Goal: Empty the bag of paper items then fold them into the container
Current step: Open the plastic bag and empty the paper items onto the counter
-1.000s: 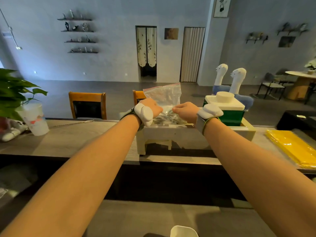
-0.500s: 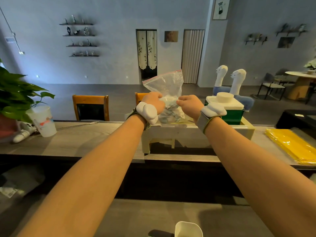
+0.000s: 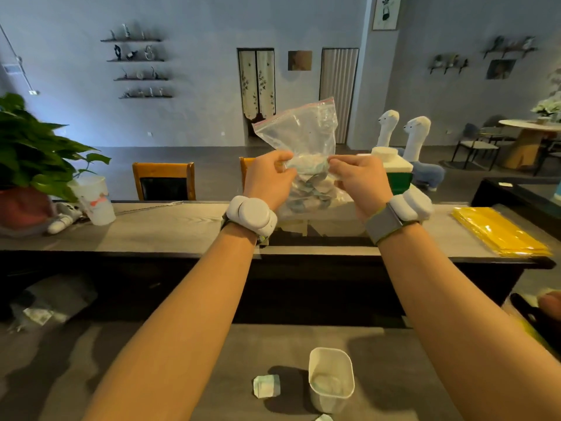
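I hold a clear zip bag (image 3: 305,138) with a red seal strip up in front of me, above the raised counter. Pale folded paper items (image 3: 309,189) fill its lower half. My left hand (image 3: 270,177) pinches the bag's left side and my right hand (image 3: 358,177) pinches its right side, both at mid-height. The sealed top points up and away. On the near table below stands a white square-mouthed container (image 3: 331,378), upright, with something pale at its bottom. A small folded paper piece (image 3: 267,386) lies just left of it, and another scrap (image 3: 323,417) shows at the bottom edge.
The raised wooden counter (image 3: 182,229) carries a potted plant (image 3: 33,156), a plastic cup (image 3: 94,199), a cream tray stand behind my hands, a green-and-white box (image 3: 397,174) and a yellow stack (image 3: 498,232). Two chairs and alpaca figures stand beyond.
Both hands have lifted the bag up off the cream stand on the counter. My view has tilted down, bringing the white container and folded paper on the near table into sight.
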Tool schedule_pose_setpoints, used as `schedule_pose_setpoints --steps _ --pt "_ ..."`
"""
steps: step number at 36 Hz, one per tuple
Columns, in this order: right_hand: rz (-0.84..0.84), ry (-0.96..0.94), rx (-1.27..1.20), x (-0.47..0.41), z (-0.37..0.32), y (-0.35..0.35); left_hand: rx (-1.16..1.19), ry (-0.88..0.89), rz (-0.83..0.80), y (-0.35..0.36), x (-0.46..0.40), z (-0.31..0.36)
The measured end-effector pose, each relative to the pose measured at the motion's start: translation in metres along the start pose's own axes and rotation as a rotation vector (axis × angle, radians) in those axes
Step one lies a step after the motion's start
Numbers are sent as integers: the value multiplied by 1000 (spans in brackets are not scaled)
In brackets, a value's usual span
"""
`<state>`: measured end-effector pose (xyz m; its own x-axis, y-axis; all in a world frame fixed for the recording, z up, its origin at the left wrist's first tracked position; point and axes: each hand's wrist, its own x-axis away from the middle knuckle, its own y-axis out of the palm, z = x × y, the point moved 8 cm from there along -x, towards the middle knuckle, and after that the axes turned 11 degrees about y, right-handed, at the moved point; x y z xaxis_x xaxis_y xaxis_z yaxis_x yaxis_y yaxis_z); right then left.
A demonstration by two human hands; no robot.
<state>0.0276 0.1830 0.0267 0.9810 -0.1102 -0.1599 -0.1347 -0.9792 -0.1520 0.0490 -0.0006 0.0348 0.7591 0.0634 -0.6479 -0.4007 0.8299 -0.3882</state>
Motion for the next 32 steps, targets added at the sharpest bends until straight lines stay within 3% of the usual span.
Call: schedule_pose_setpoints --steps 19,23,32 --pt "-46 373 3 113 162 -24 95 -227 -139 51 175 -59" --pt "-81 410 29 137 197 -21 174 -333 -67 56 214 -77" --pt "-142 539 42 192 274 -18 244 -504 -168 76 299 -114"
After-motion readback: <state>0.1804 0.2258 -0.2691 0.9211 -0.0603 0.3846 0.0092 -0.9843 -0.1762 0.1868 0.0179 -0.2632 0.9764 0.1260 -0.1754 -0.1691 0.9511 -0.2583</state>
